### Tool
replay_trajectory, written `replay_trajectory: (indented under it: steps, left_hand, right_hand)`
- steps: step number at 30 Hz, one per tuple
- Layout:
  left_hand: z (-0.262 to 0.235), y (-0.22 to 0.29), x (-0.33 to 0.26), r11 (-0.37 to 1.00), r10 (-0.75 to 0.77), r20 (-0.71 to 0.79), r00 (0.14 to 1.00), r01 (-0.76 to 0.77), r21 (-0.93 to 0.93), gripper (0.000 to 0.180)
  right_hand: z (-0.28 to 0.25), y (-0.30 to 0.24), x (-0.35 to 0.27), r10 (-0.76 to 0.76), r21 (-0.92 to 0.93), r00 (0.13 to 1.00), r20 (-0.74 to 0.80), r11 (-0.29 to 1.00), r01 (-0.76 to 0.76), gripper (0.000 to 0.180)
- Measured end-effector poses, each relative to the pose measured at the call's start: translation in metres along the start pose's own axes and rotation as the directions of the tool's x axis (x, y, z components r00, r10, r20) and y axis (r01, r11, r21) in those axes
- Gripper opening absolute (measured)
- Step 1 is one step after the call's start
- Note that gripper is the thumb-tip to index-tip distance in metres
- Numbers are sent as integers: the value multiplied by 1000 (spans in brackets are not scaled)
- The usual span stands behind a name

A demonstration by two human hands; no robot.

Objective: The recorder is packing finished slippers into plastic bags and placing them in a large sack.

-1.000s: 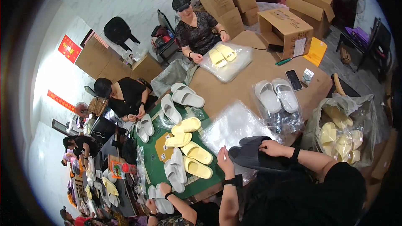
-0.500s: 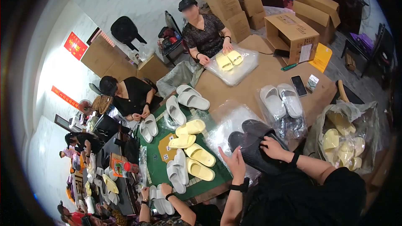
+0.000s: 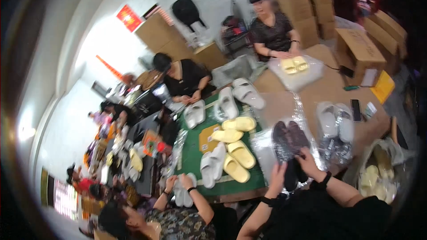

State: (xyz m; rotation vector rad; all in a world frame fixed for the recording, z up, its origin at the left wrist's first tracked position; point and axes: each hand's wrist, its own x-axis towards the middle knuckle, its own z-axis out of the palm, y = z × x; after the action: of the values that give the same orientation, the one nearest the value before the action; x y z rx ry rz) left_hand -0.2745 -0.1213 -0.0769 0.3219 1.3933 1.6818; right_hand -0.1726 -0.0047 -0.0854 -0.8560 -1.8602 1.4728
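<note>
A pair of dark slide slippers [image 3: 290,137] lies over a clear plastic bag [image 3: 262,144] at the table's near edge. My right hand [image 3: 310,165] is closed on their near right side. Along the near left side, my left hand [image 3: 276,180] has its fingers upright against the dark edge; blur hides whether they grip. Just left of my hands sit pale yellow slippers [image 3: 240,154], and to the right a bagged white pair [image 3: 328,121] rests above dark bagged slippers [image 3: 334,150].
Several white and yellow slippers stand on the green mat [image 3: 189,142]. A co-worker across the table touches a yellow pair [image 3: 293,65] on plastic bags. Others sit leftward. A phone [image 3: 356,110], an open carton [image 3: 360,53] and a bag of yellow slippers [image 3: 378,175] are at right.
My view has swung, so the scene sits further right. The dark slippers have turned more upright in view. My left hand, spread and apart before, has come against them.
</note>
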Motion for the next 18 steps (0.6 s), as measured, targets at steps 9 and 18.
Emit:
replay_trajectory:
  steps: [9,18]
  left_hand:
    - [-27,-18,-10,965,7,232,973,-68,254,41]
    - [-17,-13,-50,996,-86,293,952,88,7,94]
  right_hand:
    - [17,45,32,129,-115,992,-5,985,-129,39]
    - [31,77,50,317,-5,931,181,947,-322,43]
